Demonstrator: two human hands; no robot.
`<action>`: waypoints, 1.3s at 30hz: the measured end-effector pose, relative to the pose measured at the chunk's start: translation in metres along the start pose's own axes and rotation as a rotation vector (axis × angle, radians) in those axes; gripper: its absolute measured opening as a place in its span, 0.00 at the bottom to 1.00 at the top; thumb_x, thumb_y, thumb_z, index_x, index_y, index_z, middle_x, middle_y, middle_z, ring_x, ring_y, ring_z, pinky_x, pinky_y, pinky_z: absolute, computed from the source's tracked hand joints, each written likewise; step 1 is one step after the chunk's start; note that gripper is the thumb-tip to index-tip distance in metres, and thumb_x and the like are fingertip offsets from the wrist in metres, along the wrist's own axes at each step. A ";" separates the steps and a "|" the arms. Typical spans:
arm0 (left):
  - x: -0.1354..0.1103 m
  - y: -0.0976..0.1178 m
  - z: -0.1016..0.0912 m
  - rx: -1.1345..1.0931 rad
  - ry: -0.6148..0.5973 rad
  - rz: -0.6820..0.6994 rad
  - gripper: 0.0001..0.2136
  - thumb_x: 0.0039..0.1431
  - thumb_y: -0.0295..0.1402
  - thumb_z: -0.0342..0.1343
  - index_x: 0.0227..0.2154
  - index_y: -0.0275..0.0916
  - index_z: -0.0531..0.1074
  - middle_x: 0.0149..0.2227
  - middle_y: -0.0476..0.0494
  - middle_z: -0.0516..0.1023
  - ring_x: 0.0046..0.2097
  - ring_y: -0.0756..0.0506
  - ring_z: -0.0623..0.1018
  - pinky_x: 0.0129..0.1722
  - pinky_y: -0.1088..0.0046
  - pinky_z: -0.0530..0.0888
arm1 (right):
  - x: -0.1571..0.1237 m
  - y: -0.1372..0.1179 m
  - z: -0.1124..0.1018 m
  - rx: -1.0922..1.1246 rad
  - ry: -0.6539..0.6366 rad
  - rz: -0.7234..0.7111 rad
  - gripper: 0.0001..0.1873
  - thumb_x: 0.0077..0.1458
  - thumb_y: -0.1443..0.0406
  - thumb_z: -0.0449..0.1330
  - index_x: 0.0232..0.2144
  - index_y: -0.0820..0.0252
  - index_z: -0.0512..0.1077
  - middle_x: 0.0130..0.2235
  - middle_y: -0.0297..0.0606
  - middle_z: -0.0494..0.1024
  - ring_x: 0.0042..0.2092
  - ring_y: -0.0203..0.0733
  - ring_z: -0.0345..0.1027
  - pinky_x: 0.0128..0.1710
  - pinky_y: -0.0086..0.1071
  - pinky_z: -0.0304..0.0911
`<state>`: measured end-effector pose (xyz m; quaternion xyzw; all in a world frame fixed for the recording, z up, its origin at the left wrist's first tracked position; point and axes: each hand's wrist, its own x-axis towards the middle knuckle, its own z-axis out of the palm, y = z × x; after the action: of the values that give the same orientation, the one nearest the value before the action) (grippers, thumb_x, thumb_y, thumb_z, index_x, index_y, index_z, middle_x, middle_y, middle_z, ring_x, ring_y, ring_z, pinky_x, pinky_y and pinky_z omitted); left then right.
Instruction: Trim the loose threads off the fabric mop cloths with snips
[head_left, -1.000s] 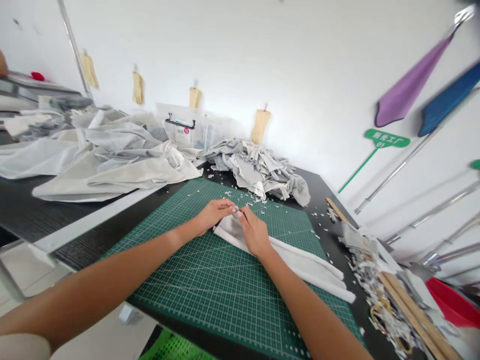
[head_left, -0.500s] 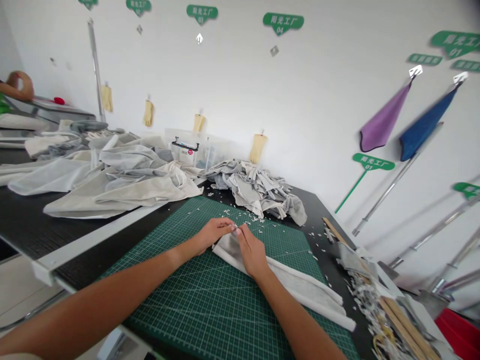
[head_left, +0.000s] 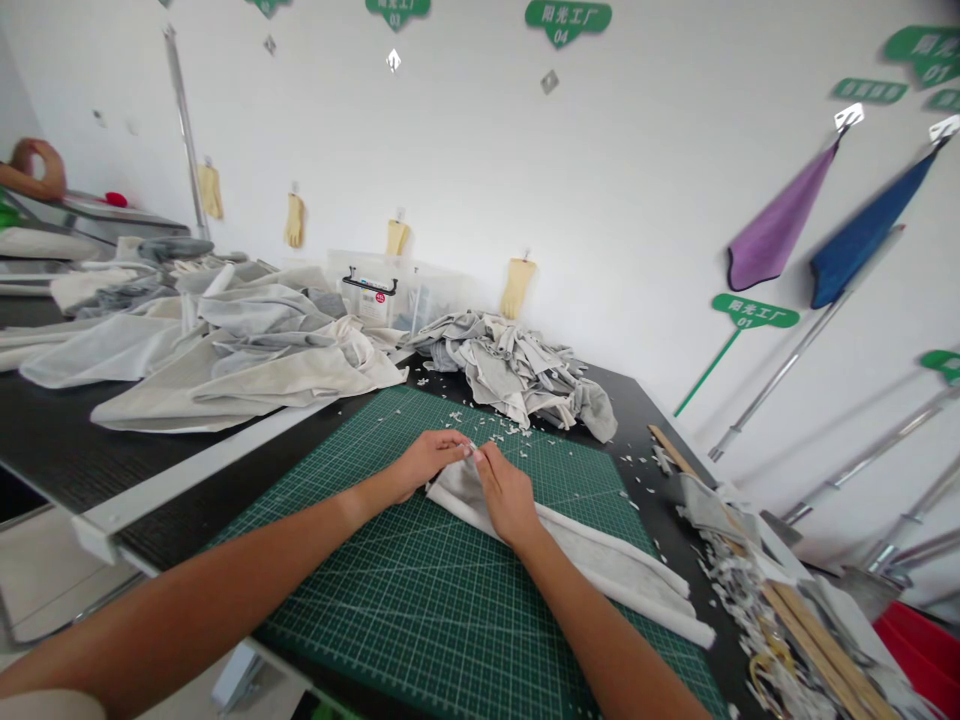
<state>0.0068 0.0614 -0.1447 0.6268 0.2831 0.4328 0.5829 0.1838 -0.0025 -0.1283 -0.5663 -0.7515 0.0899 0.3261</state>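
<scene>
A long, narrow piece of light grey fabric (head_left: 600, 560) with rolled edges lies across the green cutting mat (head_left: 375, 610). Its far end is pinched between my two hands. My left hand (head_left: 429, 462) is closed, thumb and fingertips together on the fabric's corner. Right beside it, my right hand (head_left: 507, 492) is closed on the same end, its fingertips almost touching the left ones. The bit between the fingertips is small and mostly covered. Under my right forearm part of the fabric is hidden.
Heaped grey cloth pieces (head_left: 517, 365) with small scraps lie beyond the mat. Larger fabric sheets (head_left: 247, 350) are piled at left, near a clear plastic box (head_left: 371, 300). Wooden strips (head_left: 814, 640) and shreds line the right edge. Another person's arm (head_left: 37, 172) shows far left.
The camera view has shifted slightly. Both hands stay pinched at the same end of the fabric, with only slight finger movement.
</scene>
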 end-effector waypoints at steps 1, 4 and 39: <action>0.000 0.000 0.000 -0.007 -0.002 0.000 0.15 0.55 0.44 0.63 0.38 0.37 0.78 0.37 0.44 0.80 0.37 0.45 0.76 0.38 0.72 0.69 | 0.000 0.000 0.000 -0.002 -0.001 0.000 0.20 0.71 0.51 0.38 0.37 0.53 0.64 0.34 0.32 0.74 0.33 0.41 0.70 0.35 0.29 0.56; 0.000 -0.001 0.000 -0.016 -0.004 0.000 0.15 0.56 0.44 0.62 0.39 0.37 0.78 0.38 0.44 0.80 0.38 0.45 0.76 0.39 0.72 0.70 | 0.000 0.001 0.001 -0.009 -0.009 0.000 0.20 0.71 0.52 0.38 0.37 0.53 0.64 0.34 0.33 0.74 0.33 0.41 0.70 0.34 0.29 0.55; -0.002 0.003 0.002 -0.021 -0.007 -0.042 0.16 0.55 0.44 0.63 0.38 0.36 0.78 0.37 0.44 0.80 0.37 0.46 0.76 0.38 0.72 0.70 | 0.002 0.006 0.004 -0.089 -0.014 -0.016 0.20 0.72 0.53 0.37 0.39 0.54 0.64 0.32 0.33 0.74 0.32 0.40 0.68 0.33 0.29 0.52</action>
<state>0.0075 0.0580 -0.1425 0.6161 0.2893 0.4213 0.5994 0.1860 0.0023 -0.1339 -0.5737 -0.7616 0.0580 0.2959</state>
